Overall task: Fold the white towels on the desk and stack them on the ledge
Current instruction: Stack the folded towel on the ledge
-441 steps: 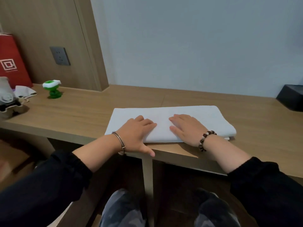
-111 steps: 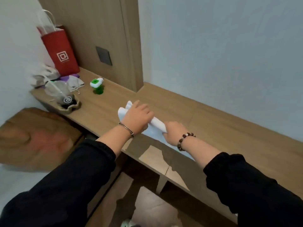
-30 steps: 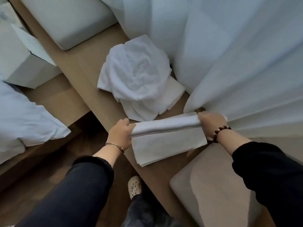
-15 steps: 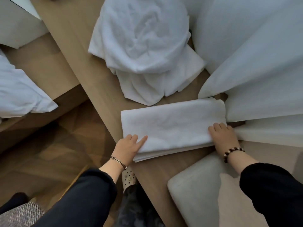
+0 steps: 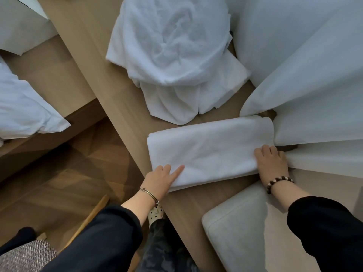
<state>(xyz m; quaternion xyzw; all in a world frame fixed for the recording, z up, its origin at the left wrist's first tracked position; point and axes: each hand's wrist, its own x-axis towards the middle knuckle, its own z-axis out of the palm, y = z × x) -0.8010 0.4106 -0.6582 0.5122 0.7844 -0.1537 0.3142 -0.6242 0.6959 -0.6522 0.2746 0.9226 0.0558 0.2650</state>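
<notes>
Left grip (image 5: 163,178) lies nearly flat, forefinger stretched out straight, pressing the near left corner of the folded towel (image 5: 208,152). That towel is one smooth white oblong, lying flat on the wooden ledge (image 5: 196,209), with thinner layered edges showing along its near side. Right grip (image 5: 272,163) sits palm down over the towel's right end with its fingers bent; whether they pinch the cloth I cannot tell. Counted: one folded oblong, and one crumpled heap (image 5: 172,52) of white towelling just behind it on the same ledge, nearly touching. One metal bangle (image 5: 150,194) circles the left wrist, one bead bracelet (image 5: 279,180) the right. One pale cushion (image 5: 245,232) lies near the right forearm.
</notes>
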